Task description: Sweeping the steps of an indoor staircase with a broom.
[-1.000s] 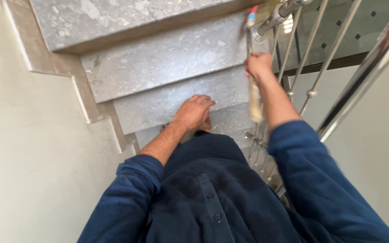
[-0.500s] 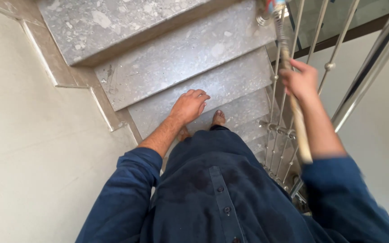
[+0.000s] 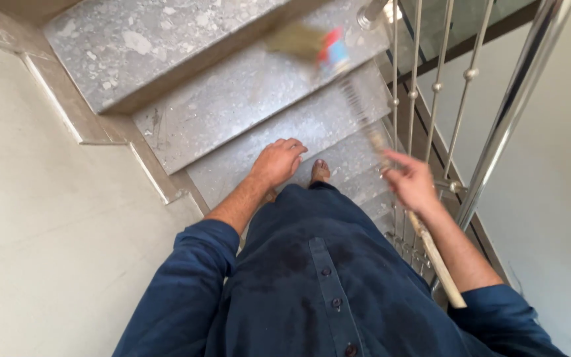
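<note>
I look down a grey speckled stone staircase (image 3: 246,99). My right hand (image 3: 412,184) grips the wooden handle of a broom (image 3: 365,129); its blurred bristle head, with a red and blue band, sweeps over the second step above at upper centre. The handle's end pokes out past my forearm at lower right. My left hand (image 3: 277,162) hangs loose in front of me, fingers slightly curled, holding nothing. A bare foot (image 3: 320,172) shows on the step below it. I wear a dark blue buttoned shirt (image 3: 312,277).
A steel railing (image 3: 497,132) with thin balusters runs down the right side, close to my right hand. A cream wall (image 3: 47,231) with a stone skirting borders the stairs on the left. A lower floor shows beyond the railing at top right.
The broom swung from upright beside the railing down and left onto the steps. My right hand dropped lower and toward my body. My left hand stayed put.
</note>
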